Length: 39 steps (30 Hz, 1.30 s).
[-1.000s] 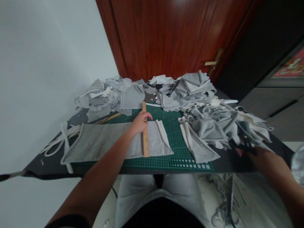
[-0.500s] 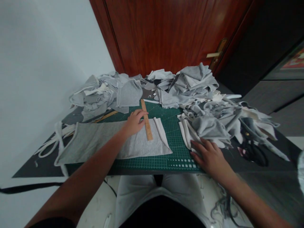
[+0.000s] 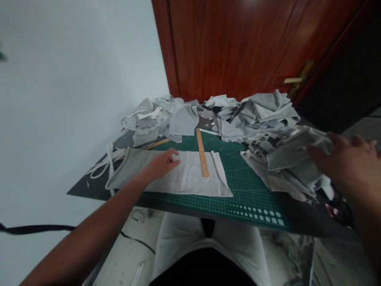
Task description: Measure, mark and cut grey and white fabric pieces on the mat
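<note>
Left hand, thumb and finger parted, is over the cloth; 1 ruler lies right of it. Right hand, blurred, meets scraps; grip unclear.

From my end I count one left hand, one right hand, one wooden ruler, one further wooden strip, one green cutting mat and one long grey cloth panel. I also get one door and one handle; the heaped scraps overlap too much to count.
</note>
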Tool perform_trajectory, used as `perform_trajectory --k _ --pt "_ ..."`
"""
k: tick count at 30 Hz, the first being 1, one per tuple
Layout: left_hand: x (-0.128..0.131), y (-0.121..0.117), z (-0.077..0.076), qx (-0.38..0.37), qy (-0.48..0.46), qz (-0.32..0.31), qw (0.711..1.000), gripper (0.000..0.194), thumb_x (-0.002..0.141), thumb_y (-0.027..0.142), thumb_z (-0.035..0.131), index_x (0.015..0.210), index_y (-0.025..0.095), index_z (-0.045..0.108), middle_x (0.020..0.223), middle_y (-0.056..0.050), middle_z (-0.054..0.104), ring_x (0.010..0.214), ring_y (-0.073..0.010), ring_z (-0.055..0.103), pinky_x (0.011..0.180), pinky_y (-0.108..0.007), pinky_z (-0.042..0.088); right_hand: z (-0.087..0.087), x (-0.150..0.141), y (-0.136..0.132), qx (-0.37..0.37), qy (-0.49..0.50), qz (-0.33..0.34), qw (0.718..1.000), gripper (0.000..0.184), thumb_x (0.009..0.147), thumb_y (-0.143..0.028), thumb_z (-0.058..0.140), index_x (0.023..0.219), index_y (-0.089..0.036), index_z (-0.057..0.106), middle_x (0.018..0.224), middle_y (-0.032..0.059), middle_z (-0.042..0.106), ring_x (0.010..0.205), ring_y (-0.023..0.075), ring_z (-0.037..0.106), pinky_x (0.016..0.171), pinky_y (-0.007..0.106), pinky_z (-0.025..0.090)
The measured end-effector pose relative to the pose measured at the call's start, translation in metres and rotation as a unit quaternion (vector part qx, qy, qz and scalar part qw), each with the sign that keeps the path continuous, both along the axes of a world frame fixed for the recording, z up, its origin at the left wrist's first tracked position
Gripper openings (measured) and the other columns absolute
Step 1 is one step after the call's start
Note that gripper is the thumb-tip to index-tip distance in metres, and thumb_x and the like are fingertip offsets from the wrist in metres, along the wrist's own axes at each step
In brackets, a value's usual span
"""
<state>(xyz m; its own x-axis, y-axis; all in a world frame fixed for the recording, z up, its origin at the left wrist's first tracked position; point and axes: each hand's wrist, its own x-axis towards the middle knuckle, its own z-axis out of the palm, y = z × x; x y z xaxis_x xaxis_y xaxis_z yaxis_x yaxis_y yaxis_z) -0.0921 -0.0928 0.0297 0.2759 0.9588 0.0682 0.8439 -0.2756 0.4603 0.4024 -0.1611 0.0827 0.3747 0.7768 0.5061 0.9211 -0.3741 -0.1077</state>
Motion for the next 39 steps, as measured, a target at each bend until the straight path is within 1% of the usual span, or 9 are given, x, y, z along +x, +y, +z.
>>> perform_trajectory --k 2,5,7,11,21,27,31,35,39 --pt "0.039 -0.013 -0.009 -0.025 -0.007 -0.044 0.999 0.041 0.091 0.046 0.06 0.125 0.023 0.06 0.077 0.001 0.064 0.07 -0.0184 0.062 0.067 -0.03 0.047 -0.022 -0.048 -0.001 0.027 -0.018 0.108 0.994 0.059 0.099 -0.048 0.052 0.138 -0.005 0.062 0.15 0.0325 0.047 0.146 0.0504 0.035 0.113 0.075 0.024" --pt "0.087 -0.021 -0.019 0.004 0.04 -0.071 0.997 0.045 0.092 0.046 0.064 0.132 0.027 0.06 0.101 -0.006 0.068 0.093 -0.0239 0.065 0.085 -0.036 0.05 -0.066 -0.136 -0.017 -0.066 0.061 0.408 0.909 0.045 0.1 -0.038 0.052 0.138 -0.014 0.061 0.144 0.019 0.059 0.134 0.031 0.056 0.113 0.05 0.045" --pt "0.106 -0.02 -0.024 0.012 0.066 -0.062 0.996 0.045 0.089 0.046 0.068 0.131 0.03 0.062 0.112 -0.009 0.066 0.108 -0.0299 0.062 0.096 -0.046 0.047 -0.092 -0.178 -0.029 -0.112 0.098 0.467 0.872 0.043 0.099 -0.035 0.055 0.137 -0.016 0.061 0.139 0.0158 0.063 0.126 0.0282 0.061 0.108 0.045 0.051" --pt "0.122 -0.011 -0.03 0.026 0.104 -0.033 0.994 0.034 0.09 0.033 0.064 0.124 0.029 0.066 0.119 -0.011 0.058 0.113 -0.0327 0.059 0.1 -0.053 0.045 -0.12 -0.196 -0.038 -0.106 0.065 0.449 0.885 0.038 0.102 -0.029 0.049 0.135 -0.016 0.063 0.143 0.0148 0.061 0.122 0.0301 0.06 0.104 0.049 0.052" --pt "0.093 0.051 -0.028 0.051 0.158 -0.017 0.986 0.034 0.086 0.011 0.057 0.115 0.022 0.068 0.112 -0.011 0.055 0.108 -0.0283 0.057 0.096 -0.042 0.048 -0.137 -0.136 -0.042 -0.066 0.017 0.417 0.907 0.045 0.092 0.001 0.038 0.122 -0.009 0.07 0.126 0.0161 0.071 0.108 0.0265 0.068 0.1 0.044 0.055" --pt "0.051 0.102 -0.019 0.063 0.162 -0.044 0.984 0.037 0.085 0.008 0.051 0.111 0.022 0.073 0.107 -0.011 0.058 0.11 -0.0291 0.057 0.099 -0.043 0.046 -0.131 -0.072 -0.053 -0.079 0.046 0.302 0.949 0.037 0.091 -0.005 0.043 0.107 -0.011 0.075 0.108 0.0159 0.076 0.101 0.0282 0.072 0.096 0.042 0.058" --pt "0.027 0.104 -0.012 0.098 0.149 -0.054 0.982 0.039 0.086 0.011 0.048 0.116 0.02 0.071 0.119 -0.012 0.058 0.117 -0.0295 0.054 0.105 -0.044 0.041 -0.114 -0.047 -0.068 -0.094 -0.019 0.241 0.966 0.037 0.088 -0.007 0.047 0.109 -0.013 0.076 0.117 0.0166 0.073 0.1 0.0338 0.068 0.092 0.051 0.058" --pt "0.002 0.078 -0.007 0.063 0.129 -0.179 0.973 0.042 0.082 0.008 0.045 0.111 0.022 0.072 0.116 -0.009 0.065 0.116 -0.026 0.056 0.11 -0.041 0.039 -0.096 -0.089 -0.085 -0.066 0.003 0.307 0.949 0.037 0.09 -0.016 0.054 0.122 -0.018 0.072 0.135 0.0148 0.064 0.112 0.0357 0.062 0.097 0.056 0.053" --pt "-0.026 0.054 -0.011 -0.018 0.095 -0.251 0.963 0.042 0.079 0.01 0.046 0.11 0.022 0.072 0.12 -0.006 0.068 0.119 -0.0222 0.059 0.113 -0.036 0.039 -0.094 -0.184 -0.093 -0.15 0.11 0.508 0.841 0.046 0.095 -0.027 0.058 0.141 -0.022 0.058 0.144 0.0088 0.06 0.128 0.029 0.055 0.109 0.047 0.048"
